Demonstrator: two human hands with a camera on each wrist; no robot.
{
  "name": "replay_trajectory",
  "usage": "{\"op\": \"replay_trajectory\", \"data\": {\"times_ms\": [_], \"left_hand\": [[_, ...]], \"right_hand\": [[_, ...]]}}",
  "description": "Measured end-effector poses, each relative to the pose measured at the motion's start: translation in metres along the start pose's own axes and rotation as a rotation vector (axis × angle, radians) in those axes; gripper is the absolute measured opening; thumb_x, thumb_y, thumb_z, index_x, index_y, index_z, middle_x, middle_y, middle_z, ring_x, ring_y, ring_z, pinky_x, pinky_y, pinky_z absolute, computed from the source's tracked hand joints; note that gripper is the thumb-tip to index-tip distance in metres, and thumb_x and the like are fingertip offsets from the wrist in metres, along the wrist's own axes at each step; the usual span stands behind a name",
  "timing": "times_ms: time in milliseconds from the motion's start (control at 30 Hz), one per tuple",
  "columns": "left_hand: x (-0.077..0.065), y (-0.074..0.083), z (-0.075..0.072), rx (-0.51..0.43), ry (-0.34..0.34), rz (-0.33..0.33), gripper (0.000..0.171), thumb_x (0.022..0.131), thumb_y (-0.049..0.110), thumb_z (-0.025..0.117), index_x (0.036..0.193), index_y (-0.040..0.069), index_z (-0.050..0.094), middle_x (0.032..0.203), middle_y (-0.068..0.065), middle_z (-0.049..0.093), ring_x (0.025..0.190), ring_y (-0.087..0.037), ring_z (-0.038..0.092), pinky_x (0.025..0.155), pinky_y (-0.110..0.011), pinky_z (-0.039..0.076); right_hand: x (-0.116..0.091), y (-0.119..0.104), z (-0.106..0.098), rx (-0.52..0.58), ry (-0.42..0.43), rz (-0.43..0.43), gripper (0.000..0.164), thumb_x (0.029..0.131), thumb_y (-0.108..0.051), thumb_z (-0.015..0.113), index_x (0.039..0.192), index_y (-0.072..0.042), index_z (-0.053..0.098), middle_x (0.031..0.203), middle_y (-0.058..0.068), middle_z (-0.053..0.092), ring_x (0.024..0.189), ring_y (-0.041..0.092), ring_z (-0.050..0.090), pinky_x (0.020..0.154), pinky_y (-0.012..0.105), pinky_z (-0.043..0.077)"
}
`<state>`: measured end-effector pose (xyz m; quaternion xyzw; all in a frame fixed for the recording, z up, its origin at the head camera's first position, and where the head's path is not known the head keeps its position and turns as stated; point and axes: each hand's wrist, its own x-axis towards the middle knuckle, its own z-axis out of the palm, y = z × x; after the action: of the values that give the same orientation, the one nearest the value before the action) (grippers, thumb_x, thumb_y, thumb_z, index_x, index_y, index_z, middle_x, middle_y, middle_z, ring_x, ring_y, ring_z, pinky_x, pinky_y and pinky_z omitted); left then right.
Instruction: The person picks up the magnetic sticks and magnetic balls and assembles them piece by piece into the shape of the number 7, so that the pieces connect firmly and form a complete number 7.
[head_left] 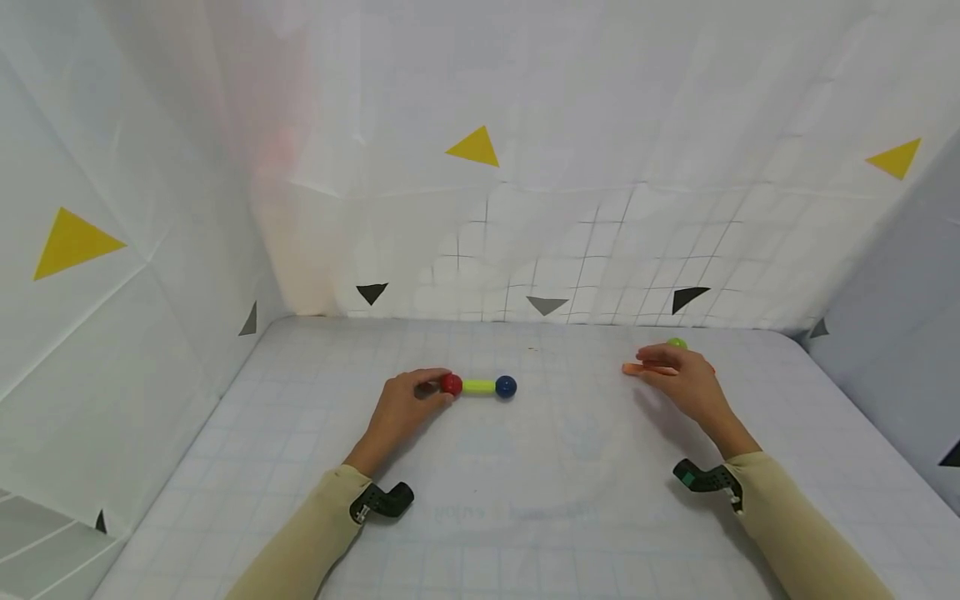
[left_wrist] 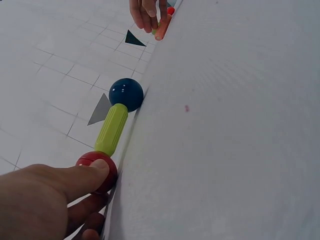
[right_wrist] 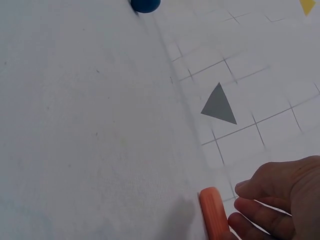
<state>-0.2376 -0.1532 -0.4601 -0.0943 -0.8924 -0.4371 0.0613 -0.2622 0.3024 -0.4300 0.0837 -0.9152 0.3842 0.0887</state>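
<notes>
My left hand (head_left: 401, 412) pinches a red ball (head_left: 452, 384) between thumb and fingers. The ball sits on one end of a ridged yellow-green rod (head_left: 478, 387), and a dark blue ball (head_left: 506, 387) caps the other end. This joined piece lies crosswise on the table. To the right, my right hand (head_left: 682, 385) is over an orange rod (right_wrist: 214, 212), its thumb and fingers apart and a fingertip overlapping the rod's side in the right wrist view. A green ball (head_left: 677, 342) shows behind that hand, which hides most of a red part (head_left: 713, 369) by its knuckles.
A white cloth with a faint grid covers the table (head_left: 480, 467). At the back stands a white sheet wall (head_left: 600, 100) with triangle markers, and side walls (head_left: 75, 333) bound the left and right. Dark straps (head_left: 382, 502) are worn over both sleeves.
</notes>
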Motion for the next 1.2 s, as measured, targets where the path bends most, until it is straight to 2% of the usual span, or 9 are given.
{"op": "replay_trajectory", "data": {"times_ms": [133,200,300,733,967,1200], "left_hand": [[0.000,0.000,0.000,0.002,-0.002,-0.002,0.041,0.090,0.019,0.084,0.130,0.018,0.074,0.121,-0.001,0.072,0.109,-0.020,0.064,0.096,-0.043,0.051],[0.000,0.000,0.000,0.003,-0.002,-0.006,0.041,0.090,0.020,0.084,0.130,0.019,0.075,0.121,0.000,0.072,0.109,-0.020,0.064,0.096,-0.042,0.051],[0.000,0.000,0.000,0.007,0.000,-0.010,0.040,0.090,0.020,0.084,0.129,0.019,0.075,0.120,0.000,0.072,0.108,-0.020,0.064,0.096,-0.043,0.051],[0.000,0.002,0.000,0.005,-0.002,-0.021,0.040,0.090,0.020,0.084,0.129,0.019,0.075,0.120,0.000,0.072,0.109,-0.021,0.064,0.097,-0.044,0.051],[0.001,0.001,0.000,0.011,0.000,-0.017,0.040,0.090,0.020,0.084,0.129,0.019,0.075,0.119,0.000,0.072,0.110,-0.020,0.064,0.098,-0.044,0.050],[0.001,0.001,0.000,0.014,0.000,-0.009,0.039,0.090,0.020,0.084,0.128,0.021,0.076,0.119,0.001,0.072,0.110,-0.021,0.064,0.098,-0.045,0.050]], "right_hand": [[0.000,0.002,0.000,-0.007,0.016,-0.006,0.032,0.097,-0.006,0.074,0.126,0.004,0.068,0.124,0.023,0.069,0.120,0.042,0.060,0.098,0.054,0.049],[0.000,0.004,0.000,-0.010,0.023,-0.003,0.031,0.096,-0.005,0.074,0.126,0.004,0.068,0.123,0.024,0.069,0.121,0.043,0.059,0.100,0.060,0.046],[0.000,0.005,0.000,-0.017,0.029,0.012,0.032,0.096,-0.004,0.074,0.126,0.004,0.068,0.123,0.025,0.068,0.122,0.045,0.058,0.101,0.063,0.043],[-0.001,0.011,-0.001,-0.053,0.039,0.068,0.034,0.096,-0.007,0.075,0.128,0.004,0.068,0.127,0.024,0.066,0.123,0.044,0.055,0.096,0.058,0.046],[-0.001,0.015,0.000,-0.070,0.033,0.129,0.037,0.097,-0.011,0.075,0.131,0.002,0.068,0.131,0.025,0.063,0.124,0.044,0.051,0.090,0.053,0.045],[-0.002,0.017,0.001,-0.049,0.031,0.125,0.037,0.096,-0.011,0.076,0.129,0.003,0.068,0.128,0.025,0.065,0.120,0.041,0.053,0.087,0.047,0.044]]}}
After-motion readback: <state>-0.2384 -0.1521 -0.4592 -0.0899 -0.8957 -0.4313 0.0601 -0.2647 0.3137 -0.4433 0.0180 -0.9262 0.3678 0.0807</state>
